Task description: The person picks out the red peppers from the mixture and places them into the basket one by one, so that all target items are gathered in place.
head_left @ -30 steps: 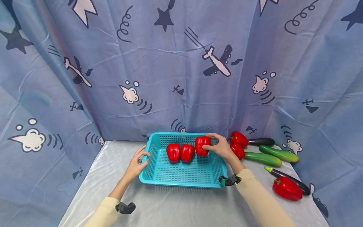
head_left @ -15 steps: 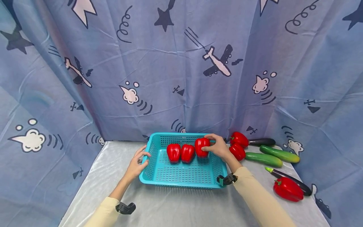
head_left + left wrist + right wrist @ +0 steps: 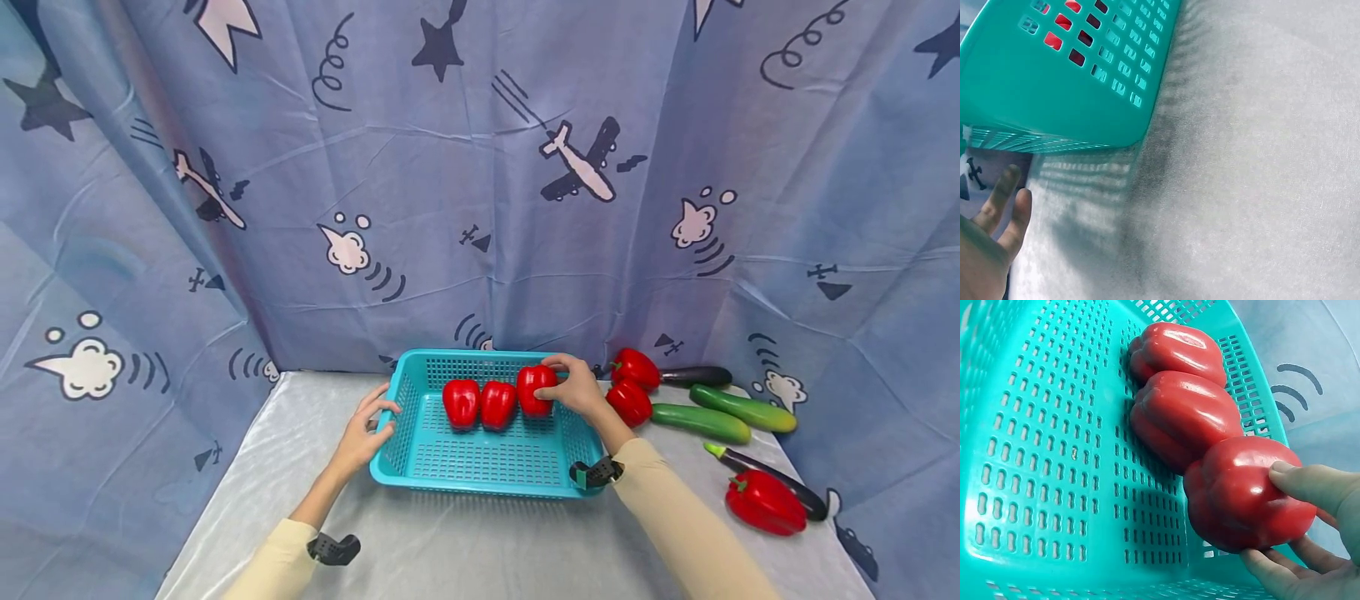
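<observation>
A turquoise plastic basket (image 3: 483, 486) with slotted walls lies lengthwise across the table. Inside, a red bell pepper (image 3: 461, 404) rests at the left of a second bell pepper (image 3: 497, 406). My right hand (image 3: 576, 388) grips a third bell pepper (image 3: 1250, 494), close beside the second one at the basket's right side. The right wrist view shows the thumb on its upper face and fingers beneath. At the basket's left end my left hand (image 3: 366, 429) holds the rim, with thumb and finger over it. In the left wrist view two fingers (image 3: 1018, 219) show outside the wall; their grip is partly hidden.
Right of the basket lie two more bell peppers (image 3: 628, 402), two green cucumbers (image 3: 701, 422), a dark eggplant (image 3: 696, 377), and another eggplant (image 3: 780, 475) behind a large bell pepper (image 3: 765, 502). A patterned blue curtain (image 3: 480, 208) surrounds the white-covered table (image 3: 465, 550).
The bell pepper in my right hand has come down slightly, and the right wrist has shifted a little left. My left hand keeps its place at the rim.
</observation>
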`<state>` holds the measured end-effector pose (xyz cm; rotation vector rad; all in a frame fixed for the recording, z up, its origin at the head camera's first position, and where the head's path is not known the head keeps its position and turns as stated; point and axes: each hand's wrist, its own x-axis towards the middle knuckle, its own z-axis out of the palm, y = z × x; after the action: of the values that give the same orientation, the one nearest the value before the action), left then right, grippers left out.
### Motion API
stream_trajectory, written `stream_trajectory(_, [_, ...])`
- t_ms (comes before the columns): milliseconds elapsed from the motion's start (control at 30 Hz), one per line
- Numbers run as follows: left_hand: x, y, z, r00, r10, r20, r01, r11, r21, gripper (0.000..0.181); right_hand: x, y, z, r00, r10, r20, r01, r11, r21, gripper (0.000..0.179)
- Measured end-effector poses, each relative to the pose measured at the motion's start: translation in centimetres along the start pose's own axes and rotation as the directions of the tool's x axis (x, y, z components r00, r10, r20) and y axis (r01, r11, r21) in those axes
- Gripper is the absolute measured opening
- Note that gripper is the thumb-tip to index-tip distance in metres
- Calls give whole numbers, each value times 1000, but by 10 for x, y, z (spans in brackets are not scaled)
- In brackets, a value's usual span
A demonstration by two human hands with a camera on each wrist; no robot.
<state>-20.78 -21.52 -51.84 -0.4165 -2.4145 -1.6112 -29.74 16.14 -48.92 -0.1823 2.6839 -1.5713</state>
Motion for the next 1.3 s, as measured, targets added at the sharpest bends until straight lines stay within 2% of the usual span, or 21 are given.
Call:
stream_trajectory(200, [0, 0, 0, 1000, -7, 2, 7, 1000, -16, 21, 2, 2, 2, 1000, 12, -6, -12, 999, -42, 57])
stream_trajectory(700, [0, 3, 1, 1000, -27, 1, 27, 1000, 16, 19, 6, 2, 7, 999, 32, 2, -32, 998, -60, 54])
stream_trajectory(967, [1, 1, 1, 1000, -26, 0, 26, 999, 19, 21, 6, 3, 7, 999, 47, 23, -46, 998, -36, 55])
stream_trajectory(1300, [1, 2, 0, 999, -31, 11, 31, 999, 9, 19, 2, 3, -2, 995, -13, 99, 9, 999, 36, 63])
